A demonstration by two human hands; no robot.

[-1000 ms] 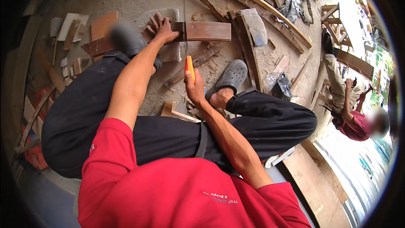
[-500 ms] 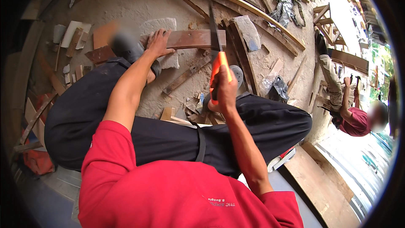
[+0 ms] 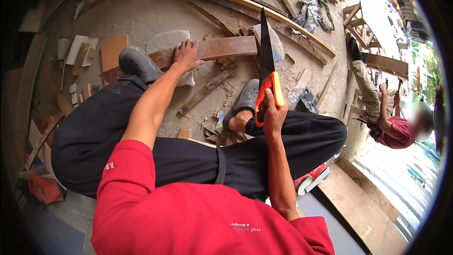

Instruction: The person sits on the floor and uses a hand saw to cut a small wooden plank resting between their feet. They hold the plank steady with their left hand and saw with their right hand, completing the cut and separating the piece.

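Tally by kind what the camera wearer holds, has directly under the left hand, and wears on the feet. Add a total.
Saws: 1, the orange-handled saw in the right hand
Boards: 1, the reddish-brown board under the left hand
Clogs: 2, the left grey clog and the right grey clog
Total: 4

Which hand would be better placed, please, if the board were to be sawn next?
Probably the right hand: it grips the saw by the handle, near the right end of the board. The left hand lies on the board without a tool, so seems better suited to steadying it.
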